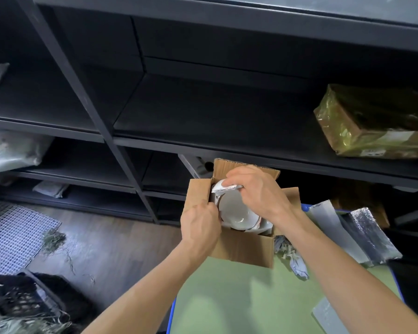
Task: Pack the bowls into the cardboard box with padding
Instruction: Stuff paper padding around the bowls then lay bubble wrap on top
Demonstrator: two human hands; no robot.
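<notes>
You are at the padding step. The cardboard box (241, 247) stands open on the green bench (239, 297), at its far edge, with its flaps up. A white bowl (237, 213) already sits inside the box, mouth upward; the edge of what appears to be a second bowl shows beneath it at the right, though this cannot be confirmed.

Your right hand (258, 191) is over the far side of the box, its fingers (232, 178) pinched on a silver padding sheet (225, 188) that lies against the rim of the bowl. Your left hand (199, 225) is at the left wall of the box, fingers curled closed at the gap between wall and bowl; what they grip is hidden, probably the same sheet.

The next move likely calls for working the sheet down between bowl and wall without lifting or tilting the bowl. Keep the box steady, as it stands near the bench edge. More silver sheets (369, 237) and shredded paper (292, 256) lie just to the right of the box, within reach.
</notes>
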